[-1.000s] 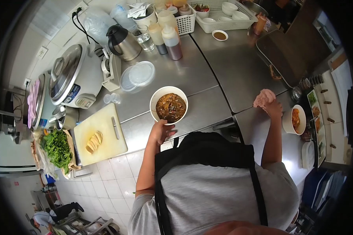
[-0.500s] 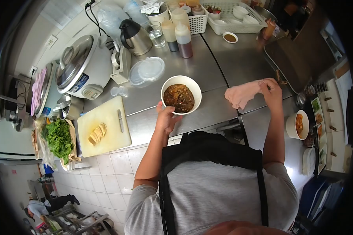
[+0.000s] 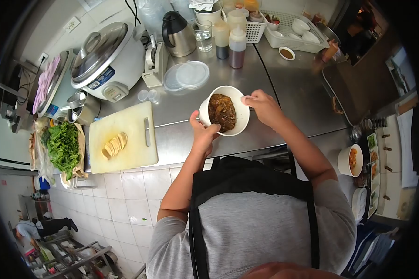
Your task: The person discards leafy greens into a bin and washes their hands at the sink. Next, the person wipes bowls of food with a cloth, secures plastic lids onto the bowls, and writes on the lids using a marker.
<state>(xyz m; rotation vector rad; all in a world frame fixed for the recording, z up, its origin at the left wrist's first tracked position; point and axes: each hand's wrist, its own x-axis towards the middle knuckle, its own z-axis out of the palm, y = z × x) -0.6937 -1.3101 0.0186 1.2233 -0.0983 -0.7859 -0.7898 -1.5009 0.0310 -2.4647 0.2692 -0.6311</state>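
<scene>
Brushed steel counter, crossed by seams, spreads beyond the white bowl, while pale floor tiles show to the bowl's near left. Far off on that side, a person in dark trousers bends beside metal racks.

Left of the bowl lies a cutting board with overlapping pale slices; leafy greens sit farther left. A rice cooker stands to the far left, and clear lids lie just beyond the bowl, with a steel jug and squeeze bottles behind them. A second bowl is well to its right.

The white bowl, tilted over the counter's near part, contains dark brown food. The left hand grips its near left side, thumb at the rim. The right hand has its fingers pinched around a pale wad at the opposite rim.
</scene>
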